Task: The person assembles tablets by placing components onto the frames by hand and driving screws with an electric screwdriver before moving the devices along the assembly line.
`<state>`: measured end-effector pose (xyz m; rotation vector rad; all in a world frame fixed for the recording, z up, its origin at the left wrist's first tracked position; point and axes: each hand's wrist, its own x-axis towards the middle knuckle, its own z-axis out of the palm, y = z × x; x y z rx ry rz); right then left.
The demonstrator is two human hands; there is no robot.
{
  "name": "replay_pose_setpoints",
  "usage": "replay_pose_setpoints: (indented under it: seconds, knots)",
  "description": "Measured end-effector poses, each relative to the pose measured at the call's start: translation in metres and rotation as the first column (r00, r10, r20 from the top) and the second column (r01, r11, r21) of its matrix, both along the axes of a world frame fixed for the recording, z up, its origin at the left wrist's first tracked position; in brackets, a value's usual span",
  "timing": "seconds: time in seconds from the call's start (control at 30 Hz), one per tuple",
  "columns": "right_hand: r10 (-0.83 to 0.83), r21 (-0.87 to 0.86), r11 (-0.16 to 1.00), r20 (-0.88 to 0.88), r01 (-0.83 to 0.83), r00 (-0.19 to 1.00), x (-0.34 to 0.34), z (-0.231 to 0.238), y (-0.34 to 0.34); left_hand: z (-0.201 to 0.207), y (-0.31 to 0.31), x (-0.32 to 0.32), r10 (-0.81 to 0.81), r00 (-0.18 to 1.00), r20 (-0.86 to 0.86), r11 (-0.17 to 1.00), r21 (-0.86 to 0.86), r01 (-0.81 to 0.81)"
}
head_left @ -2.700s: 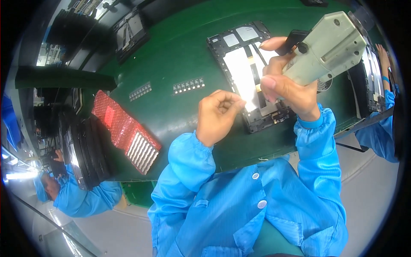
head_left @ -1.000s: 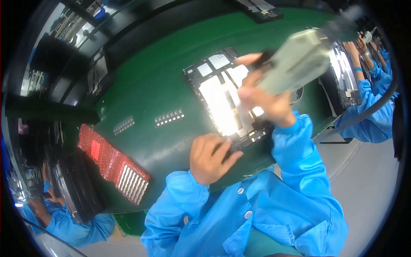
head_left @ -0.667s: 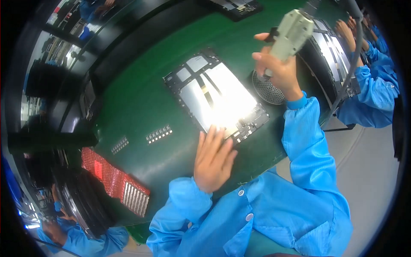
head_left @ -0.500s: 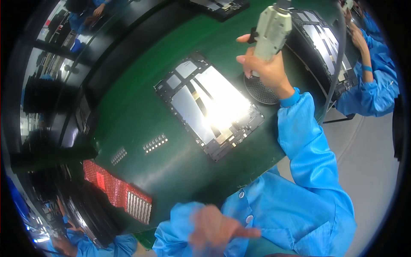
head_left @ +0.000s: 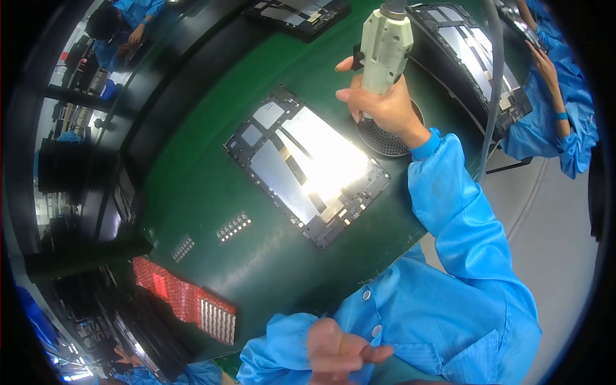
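Note:
My right hand (head_left: 385,106) is closed round a pale electric screwdriver (head_left: 387,51), held over the far right of the green table. Below that hand is a round, grey dish (head_left: 388,142) with a dotted surface, partly covered by the hand. An opened tablet-like device (head_left: 269,176) lies flat in the middle, with a black frame, silver plates and dark ribbon strips; glare washes out part of it. Close to my body, my left hand (head_left: 337,350) is slightly blurred, its fingers curled and the tips pointing right. Whatever it may hold cannot be made out.
Two strips of small parts (head_left: 233,227) lie left of the device. Nearer is red bubble wrap (head_left: 167,289) with a block of silvery pieces (head_left: 217,321). Similar devices stand at the right (head_left: 475,70) and far edge (head_left: 295,14). A grey cable (head_left: 494,83) hangs at right, beside a co-worker's arm (head_left: 555,96).
The screwdriver and my right hand have shifted slightly left in the view. My left hand has moved a little right and down and is less blurred. The device stays on the table.

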<state>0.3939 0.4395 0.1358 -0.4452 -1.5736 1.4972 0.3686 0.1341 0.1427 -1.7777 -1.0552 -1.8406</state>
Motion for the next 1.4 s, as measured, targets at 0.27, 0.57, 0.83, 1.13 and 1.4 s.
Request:
replay_pose_setpoints:
  seconds: [0.27, 0.57, 0.83, 1.13, 1.4]
  knots:
    - [0.022, -0.008, 1.000, -0.013, -0.022, 1.000, -0.002, -0.005, 0.002, 0.019, 0.025, -0.031, -0.138, 0.961, -0.241, 0.826, -0.564, -0.023]
    - [0.017, 0.006, 1.000, -0.007, -0.017, 1.000, 0.000, 0.004, -0.003, -0.040, 0.058, -0.061, 0.000, 0.958, -0.286, 0.652, -0.727, -0.217]
    - [0.161, -0.040, 0.984, -0.246, -0.176, 0.956, -0.020, 0.031, -0.059, -0.043, 0.094, -0.064, -0.059, 0.965, -0.255, 0.708, -0.693, -0.139]
    - [0.363, -0.116, 0.922, -0.078, -0.370, 0.928, -0.061, 0.014, -0.102, -0.054, 0.091, -0.067, 0.051, 0.956, -0.289, 0.765, -0.605, -0.224]
    - [0.416, -0.051, 0.909, 0.082, -0.413, 0.906, -0.059, 0.011, -0.102, -0.057, 0.090, -0.064, 0.044, 0.966, -0.256, 0.773, -0.603, -0.195]
